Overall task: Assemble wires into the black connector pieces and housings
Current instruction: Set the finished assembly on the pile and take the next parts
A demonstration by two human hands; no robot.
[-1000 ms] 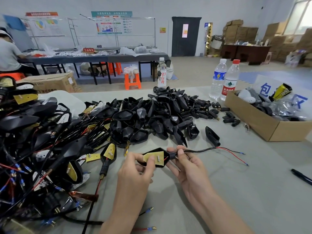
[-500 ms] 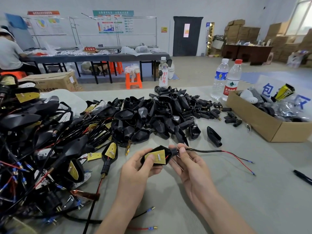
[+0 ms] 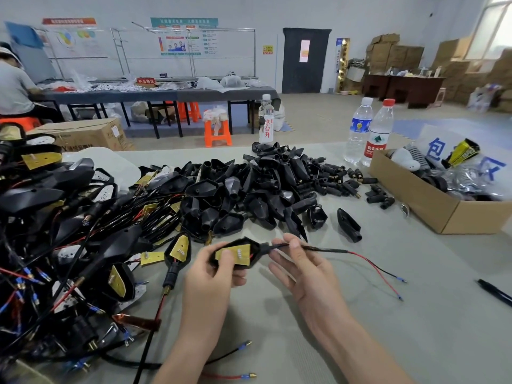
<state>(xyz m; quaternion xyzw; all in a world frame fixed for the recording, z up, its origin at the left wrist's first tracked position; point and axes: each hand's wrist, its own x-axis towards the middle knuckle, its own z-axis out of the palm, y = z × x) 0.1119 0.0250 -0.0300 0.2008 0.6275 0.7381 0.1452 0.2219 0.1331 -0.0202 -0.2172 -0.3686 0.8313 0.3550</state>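
Grey table: left fingers grip one housing, right fingers pinch one cable.

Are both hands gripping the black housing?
No, the left hand grips the black housing while the right hand pinches the wire just outside it.

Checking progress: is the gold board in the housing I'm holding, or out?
In: the gold board lies within the black housing, which the left hand grips.
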